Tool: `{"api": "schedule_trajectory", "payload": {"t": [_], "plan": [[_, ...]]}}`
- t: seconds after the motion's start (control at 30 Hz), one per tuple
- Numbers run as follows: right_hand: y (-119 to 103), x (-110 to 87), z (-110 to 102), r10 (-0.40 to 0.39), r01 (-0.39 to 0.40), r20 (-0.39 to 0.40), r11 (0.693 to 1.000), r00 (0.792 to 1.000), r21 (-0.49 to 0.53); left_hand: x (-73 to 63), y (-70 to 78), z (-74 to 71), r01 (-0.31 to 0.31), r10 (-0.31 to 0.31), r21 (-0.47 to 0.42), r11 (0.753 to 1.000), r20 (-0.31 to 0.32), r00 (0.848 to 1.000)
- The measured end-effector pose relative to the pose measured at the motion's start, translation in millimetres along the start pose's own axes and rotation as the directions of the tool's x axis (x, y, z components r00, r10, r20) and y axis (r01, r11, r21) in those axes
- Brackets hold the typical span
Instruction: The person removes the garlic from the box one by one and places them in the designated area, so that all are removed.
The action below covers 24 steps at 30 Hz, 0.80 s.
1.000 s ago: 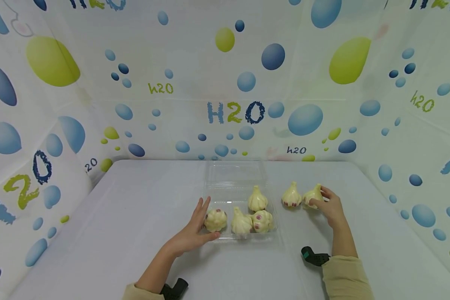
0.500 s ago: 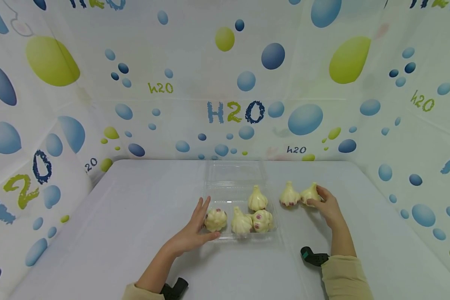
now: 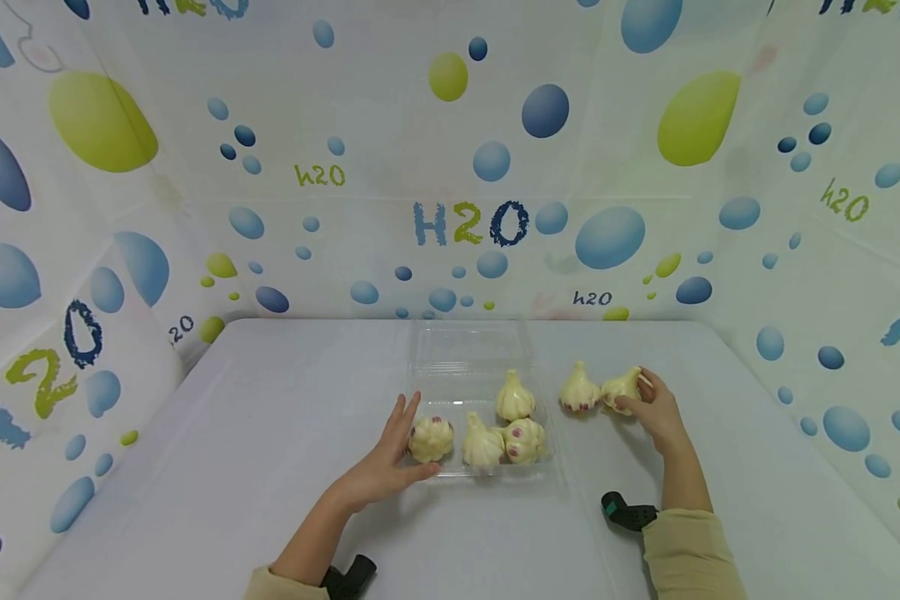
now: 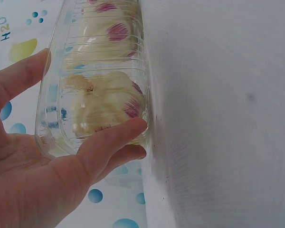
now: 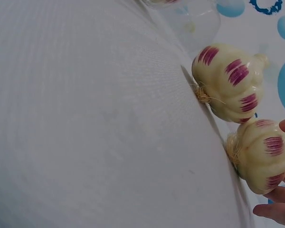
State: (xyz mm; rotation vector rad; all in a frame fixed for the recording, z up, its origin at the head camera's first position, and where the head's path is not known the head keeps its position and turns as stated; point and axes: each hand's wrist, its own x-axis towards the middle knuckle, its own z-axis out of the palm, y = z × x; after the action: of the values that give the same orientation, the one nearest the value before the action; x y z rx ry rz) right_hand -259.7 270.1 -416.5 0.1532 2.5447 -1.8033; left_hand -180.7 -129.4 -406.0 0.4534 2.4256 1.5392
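Note:
My left hand (image 3: 382,467) spans the left end of a clear plastic clamshell container (image 3: 450,476), its thumb against the front wall and its fingers toward the back. Inside the base, a garlic bulb (image 3: 431,440) lies beside that hand, and several more, one a bulb (image 3: 515,398) standing upright, sit toward the right. Right of the container, my right hand (image 3: 656,410) holds a garlic bulb (image 3: 619,390) by its right side. Its rooted base is at the table in the right wrist view. Touching or nearly touching it is another upright bulb (image 5: 230,83).
The container's transparent lid (image 3: 471,346) is folded back behind its base. A white cloth covers the table (image 3: 285,400), and a patterned curtain (image 3: 375,125) hangs behind. Dark camera mounts (image 3: 630,512) are worn at both wrists.
My right hand has shifted slightly left with its garlic bulb, and the neighbouring bulb has moved a little left too. The held bulb's tip now leans right. My left hand stays put.

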Motion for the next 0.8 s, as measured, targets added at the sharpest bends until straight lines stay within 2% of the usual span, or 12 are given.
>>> {"api": "schedule_trajectory", "payload": {"t": [0.8], "plan": [[-10, -5.6, -11, -0.069, 0.070, -0.107, 0.997, 0.992, 0.010, 0.7, 0.3, 0.3, -0.003, 0.003, 0.018, 1.000, -0.003, 1.000]]}}
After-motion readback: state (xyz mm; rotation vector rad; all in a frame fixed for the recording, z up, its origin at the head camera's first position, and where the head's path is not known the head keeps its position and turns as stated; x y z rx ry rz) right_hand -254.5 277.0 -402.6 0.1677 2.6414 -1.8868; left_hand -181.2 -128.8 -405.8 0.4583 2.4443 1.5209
